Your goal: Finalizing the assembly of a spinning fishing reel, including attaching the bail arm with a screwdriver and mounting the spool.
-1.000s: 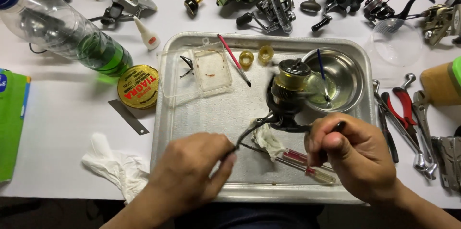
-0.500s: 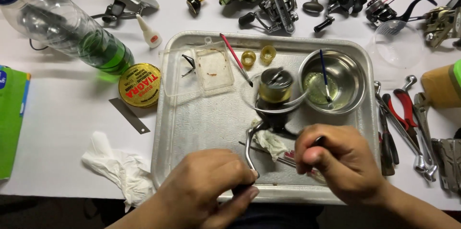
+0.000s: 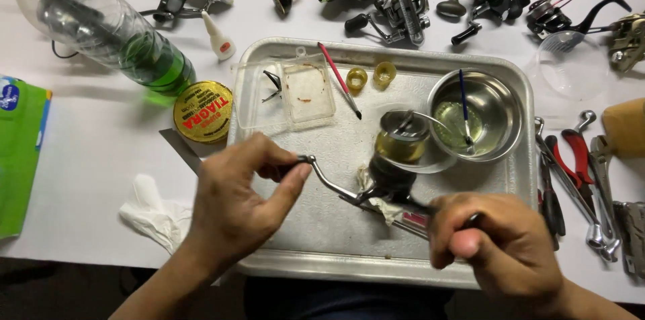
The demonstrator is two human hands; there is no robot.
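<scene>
Both hands have shifted since the earlier frames: the left hand [image 3: 235,209] has risen and moved leftward, drawing the reel's crank handle [image 3: 322,179] out to the left, while the right hand [image 3: 497,249] has slid lower and further right. The fishing reel [image 3: 396,155] now stands over the middle of the metal tray [image 3: 295,239], its gold spool tilted toward the steel bowl [image 3: 500,102].

The left grip is a close pinch, thumb and forefinger shut on the knob at the handle's end. The right grip is a closed fist around the reel's dark stem; only the fingers' backs show, so how firmly it clamps cannot be told.

The relation that matters is the line of the crank. Its long axis runs from the left hand's pinch down and rightward to the reel body, which lies right of that hand and up-left of the right fist. The left hand alone is on the crank; the right hand is nearer the body. A crumpled white rag [image 3: 376,202] lies under the reel, touching it. A red brush [image 3: 339,78] and two small yellow caps [image 3: 369,77] lie near the tray's far edge, well apart from both hands.
</scene>
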